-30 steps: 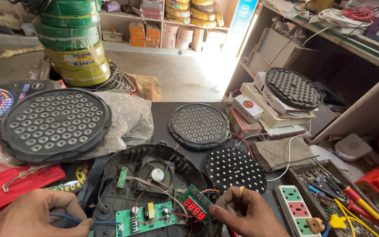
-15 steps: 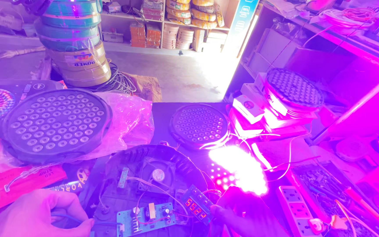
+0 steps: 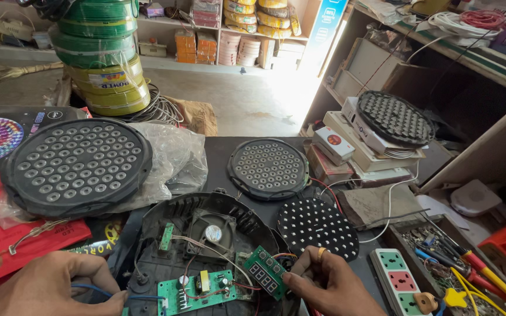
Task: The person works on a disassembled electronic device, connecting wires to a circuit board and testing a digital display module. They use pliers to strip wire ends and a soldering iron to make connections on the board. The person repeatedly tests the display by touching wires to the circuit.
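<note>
An opened black round lamp housing (image 3: 203,246) lies in front of me, with a small fan (image 3: 212,233) inside and a green circuit board (image 3: 197,289) at its near edge. My left hand (image 3: 48,289) rests at the housing's left side, pinching a blue wire (image 3: 98,291). My right hand (image 3: 332,287), with a ring on one finger, holds a small green display board (image 3: 266,272) that has dark digit windows and small buttons. Thin wires run from this board to a dark round LED panel (image 3: 317,227), which is unlit.
A large black lens plate (image 3: 77,167) lies on a clear plastic bag at left; a smaller one (image 3: 269,168) sits mid-table. Stacked boxes carry another plate (image 3: 395,119). A power strip (image 3: 402,284) and a tool tray (image 3: 464,263) stand right. Green wire coils (image 3: 98,55) rise behind.
The LED panel flashed bright magenta half a second ago and is now dark. Both hands stayed at the housing; the display's red digits have gone out.
</note>
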